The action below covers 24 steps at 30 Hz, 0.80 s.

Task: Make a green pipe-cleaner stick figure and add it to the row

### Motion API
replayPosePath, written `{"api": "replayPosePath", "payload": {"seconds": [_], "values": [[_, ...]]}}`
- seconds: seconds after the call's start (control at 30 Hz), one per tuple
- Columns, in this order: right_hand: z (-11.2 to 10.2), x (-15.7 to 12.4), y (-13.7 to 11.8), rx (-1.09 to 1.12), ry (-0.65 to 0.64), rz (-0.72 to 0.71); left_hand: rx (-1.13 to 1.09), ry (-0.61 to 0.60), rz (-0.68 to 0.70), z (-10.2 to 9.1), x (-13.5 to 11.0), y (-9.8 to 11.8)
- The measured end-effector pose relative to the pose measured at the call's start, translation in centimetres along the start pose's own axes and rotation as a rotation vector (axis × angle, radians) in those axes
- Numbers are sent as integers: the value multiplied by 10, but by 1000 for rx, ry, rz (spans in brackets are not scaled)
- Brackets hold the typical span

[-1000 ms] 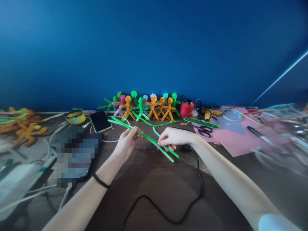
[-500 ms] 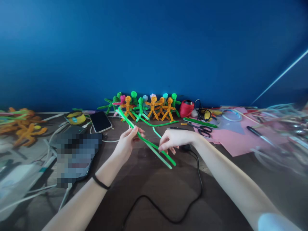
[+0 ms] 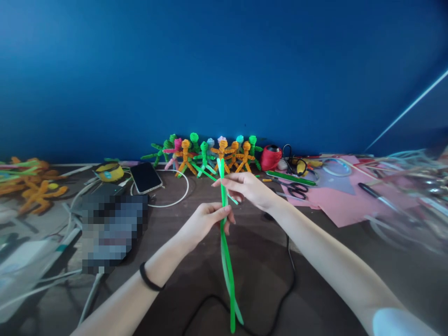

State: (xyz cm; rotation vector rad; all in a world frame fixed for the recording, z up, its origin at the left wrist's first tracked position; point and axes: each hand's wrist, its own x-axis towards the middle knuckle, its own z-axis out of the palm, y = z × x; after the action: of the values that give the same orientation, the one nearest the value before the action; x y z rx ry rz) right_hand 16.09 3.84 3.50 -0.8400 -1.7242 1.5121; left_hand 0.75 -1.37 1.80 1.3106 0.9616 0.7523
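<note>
Dark brown counter [image 3: 196, 275] against a deep blue wall [image 3: 224, 70], cluttered along the back. Nearest the camera, the green strips [image 3: 227, 261] hang down from the grip, lower ends loose and slightly fanned, over a black cable [image 3: 290, 280]. Left hand [image 3: 206, 221] pinches the strips at mid-length between thumb and fingers. Right hand [image 3: 245, 186] just above and behind it, fingertips pressed together on the upper part of the same strips; top ends poke up past the right grip. Left of the grip: blurred-out device [image 3: 112, 228], black phone [image 3: 146, 177], white cord loop [image 3: 175, 198]. Right of the grip: scissors [image 3: 297, 189] on pink paper [image 3: 336, 200]. Beyond the grip, against the wall: row of orange and green pipe-cleaner figures [image 3: 217, 156], red thread spool [image 3: 271, 157]. No containers clearly seen. Change: half a second ago the strips lay slanted, nearly level between the hands; now near upright, right hand raised, left hand shifted toward centre.
</note>
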Motion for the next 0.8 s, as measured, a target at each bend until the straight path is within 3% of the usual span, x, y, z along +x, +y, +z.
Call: {"api": "replayPosePath", "payload": {"seconds": [0.17,0.43,0.8], "values": [[-1,-1,-1,90,45,-11,35,-18,-58,1,1,-5],[3,1,-1,196,150,-14,-118,-62,-126,5,0,-10],[-2,1,0,-37,207,-40,-187,-110,-143,8,-1,-14]]}}
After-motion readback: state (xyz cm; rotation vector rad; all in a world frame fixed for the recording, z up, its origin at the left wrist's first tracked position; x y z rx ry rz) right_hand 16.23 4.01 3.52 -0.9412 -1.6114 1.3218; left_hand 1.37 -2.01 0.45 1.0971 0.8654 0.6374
